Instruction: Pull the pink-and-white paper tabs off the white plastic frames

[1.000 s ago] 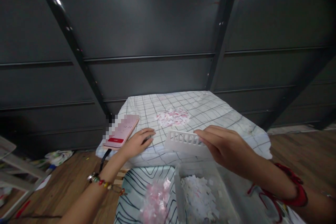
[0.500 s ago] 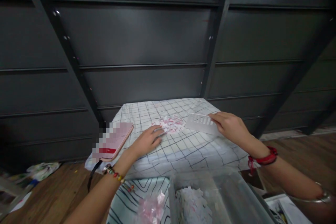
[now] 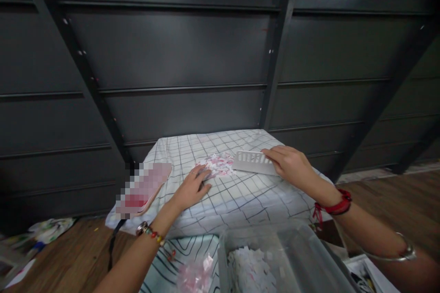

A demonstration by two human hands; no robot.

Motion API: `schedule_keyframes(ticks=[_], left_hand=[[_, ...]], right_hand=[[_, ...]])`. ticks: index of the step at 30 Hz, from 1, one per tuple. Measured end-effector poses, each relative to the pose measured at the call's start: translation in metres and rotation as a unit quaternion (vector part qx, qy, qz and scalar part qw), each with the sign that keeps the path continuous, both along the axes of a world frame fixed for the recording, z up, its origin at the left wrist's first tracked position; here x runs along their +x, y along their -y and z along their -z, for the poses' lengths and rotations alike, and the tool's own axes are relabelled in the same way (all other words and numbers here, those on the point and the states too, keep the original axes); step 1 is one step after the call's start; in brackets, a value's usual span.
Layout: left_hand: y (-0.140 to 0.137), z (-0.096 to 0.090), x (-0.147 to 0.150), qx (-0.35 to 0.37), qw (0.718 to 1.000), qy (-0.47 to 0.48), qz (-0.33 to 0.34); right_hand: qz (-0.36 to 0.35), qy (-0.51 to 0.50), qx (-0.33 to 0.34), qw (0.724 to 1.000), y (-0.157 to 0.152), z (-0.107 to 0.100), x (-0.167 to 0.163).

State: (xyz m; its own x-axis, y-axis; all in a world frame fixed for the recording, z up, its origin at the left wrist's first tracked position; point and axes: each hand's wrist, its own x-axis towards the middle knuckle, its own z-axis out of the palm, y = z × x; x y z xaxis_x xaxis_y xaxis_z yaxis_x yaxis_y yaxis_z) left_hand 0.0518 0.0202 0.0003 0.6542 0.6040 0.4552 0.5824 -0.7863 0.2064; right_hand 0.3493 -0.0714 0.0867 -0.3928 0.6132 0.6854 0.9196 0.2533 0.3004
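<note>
A loose pile of small white and pink paper-like pieces (image 3: pixel 222 165) lies on a table covered with a white checked cloth (image 3: pixel 247 192). My left hand (image 3: pixel 192 187) rests at the near left side of the pile, fingers apart, its fingertips touching the pieces. Between the thumb and fingers of my right hand (image 3: pixel 292 165) is a flat white slotted plate (image 3: pixel 252 163), pinched by its right end. This plate stands on its long edge, tilted, just right of the pile, its left end close to the pieces.
A pink phone (image 3: pixel 154 187), partly pixelated, lies at the cloth's left. Nearer me stands a translucent plastic bin (image 3: pixel 302 256) holding many white pieces (image 3: pixel 252 268). Left of it, a clear bag with pink contents (image 3: pixel 195 274) sits on striped fabric (image 3: pixel 158 261). Dark panelling (image 3: pixel 185 50) rises behind.
My right hand has moved the slotted plate left, closer to the pile, and its slots face me more. My left hand stays by the pieces. The whole view has shifted slightly.
</note>
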Motion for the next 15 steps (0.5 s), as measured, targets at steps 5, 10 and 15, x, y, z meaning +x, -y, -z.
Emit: schedule_keyframes(ticks=[5,10,15], left_hand=[[-0.001,0.001,0.001,-0.002,0.998,0.022,-0.066],[-0.004,0.003,0.001,-0.009,0.992,0.025,-0.125],[-0.004,0.002,0.001,-0.012,0.977,0.019,-0.211]], right_hand=[[-0.01,-0.009,0.007,1.0,-0.013,-0.003,-0.014],[-0.06,0.015,-0.002,0.998,-0.033,-0.004,-0.038],[-0.074,0.044,-0.009,0.996,-0.055,-0.008,-0.067]])
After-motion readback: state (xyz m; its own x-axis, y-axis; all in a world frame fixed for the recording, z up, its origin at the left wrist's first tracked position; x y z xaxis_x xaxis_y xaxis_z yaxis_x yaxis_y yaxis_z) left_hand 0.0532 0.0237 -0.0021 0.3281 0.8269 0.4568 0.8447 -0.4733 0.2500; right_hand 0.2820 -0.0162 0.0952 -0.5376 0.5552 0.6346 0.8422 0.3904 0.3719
